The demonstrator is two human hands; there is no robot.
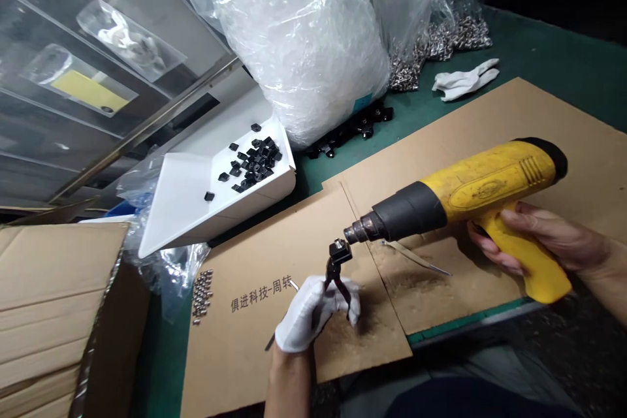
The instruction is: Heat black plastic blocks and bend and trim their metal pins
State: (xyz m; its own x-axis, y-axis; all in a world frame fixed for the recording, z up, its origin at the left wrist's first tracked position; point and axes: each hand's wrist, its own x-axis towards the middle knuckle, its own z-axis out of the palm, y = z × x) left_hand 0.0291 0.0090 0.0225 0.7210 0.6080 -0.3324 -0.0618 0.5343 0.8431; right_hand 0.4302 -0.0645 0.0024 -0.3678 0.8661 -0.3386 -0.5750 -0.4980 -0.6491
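Note:
In my left hand [308,313], gloved in white, is a pair of pliers [334,274] with dark handles. A small black block [341,250] with a shiny metal piece on top sits at the jaws. My bare right hand [548,235] is wrapped round the grip of a yellow heat gun [490,183]. Its stepped metal nozzle points left and ends just beside the black block. A thin metal tool shows on both sides of the gloved hand; whether the hand touches it I cannot tell. Tweezers [416,256] lie on the cardboard below the gun.
Cardboard sheets [255,346] cover the green table. Small metal parts [202,297] stand in rows at left. A white bin [186,209] holds black blocks. Behind are a big plastic bag [304,46], bags of metal parts [406,65] and a white glove [465,80]. A carton [53,300] stands left.

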